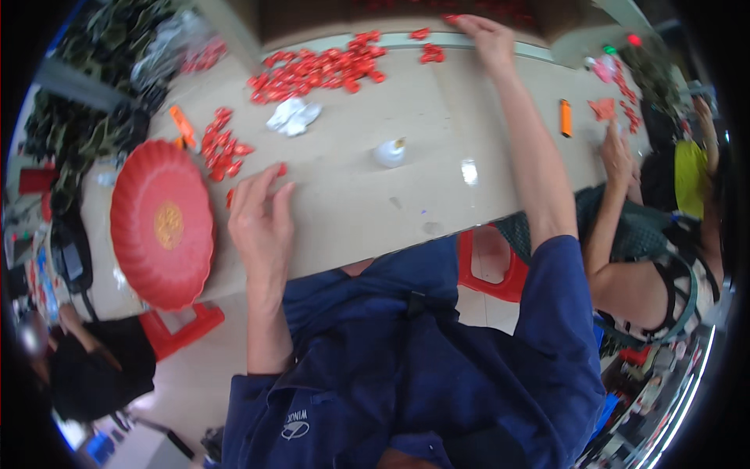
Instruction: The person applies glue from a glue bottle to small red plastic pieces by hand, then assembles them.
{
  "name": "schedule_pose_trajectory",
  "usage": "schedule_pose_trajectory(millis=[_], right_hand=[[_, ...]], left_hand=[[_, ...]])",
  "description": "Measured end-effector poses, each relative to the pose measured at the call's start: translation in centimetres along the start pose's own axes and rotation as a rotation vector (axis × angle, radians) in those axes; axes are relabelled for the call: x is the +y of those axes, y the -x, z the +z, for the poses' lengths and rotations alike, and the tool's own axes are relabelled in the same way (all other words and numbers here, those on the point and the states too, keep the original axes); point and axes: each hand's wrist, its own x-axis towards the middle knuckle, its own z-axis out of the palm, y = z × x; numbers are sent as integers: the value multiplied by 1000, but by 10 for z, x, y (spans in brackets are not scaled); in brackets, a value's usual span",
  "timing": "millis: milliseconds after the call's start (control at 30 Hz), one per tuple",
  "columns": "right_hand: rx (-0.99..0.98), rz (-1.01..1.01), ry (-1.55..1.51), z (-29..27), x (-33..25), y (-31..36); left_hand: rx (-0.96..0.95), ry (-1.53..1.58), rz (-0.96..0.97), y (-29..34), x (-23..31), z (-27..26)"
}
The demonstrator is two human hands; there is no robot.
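Note:
My left hand (262,215) is over the near left of the table, fingers curled, with a small red piece at its fingertips. How firmly it is gripped is hard to see. My right hand (491,45) stretches to the far edge, its fingertips closed on another small shiny red piece (451,17). A large pile of such red pieces (316,72) lies at the far left, and two small clusters (431,53) sit near my right hand. More red pieces (222,144) lie beyond my left hand, next to a red scalloped tray (162,270).
A small white bottle (390,152) stands mid-table. A crumpled white tissue (294,116) lies near the pile, an orange tool (183,127) by the tray, and an orange lighter (566,118) at right. A co-worker's hand (617,160) works there. Red stools (492,270) are below.

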Motion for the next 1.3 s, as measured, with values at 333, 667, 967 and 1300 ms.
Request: schedule_pose_trajectory(millis=[333, 667, 967, 1300], right_hand=[[-212, -103, 274, -42, -23, 74], [-400, -271, 26, 1, -62, 213], [-415, -182, -242, -12, -73, 243], [-376, -374, -109, -38, -92, 276]], left_hand=[[-121, -260, 56, -27, -8, 12], [-423, 971, -484, 26, 5, 16], [-474, 1226, -496, 38, 2, 15], [-572, 1350, -480, 36, -10, 18]])
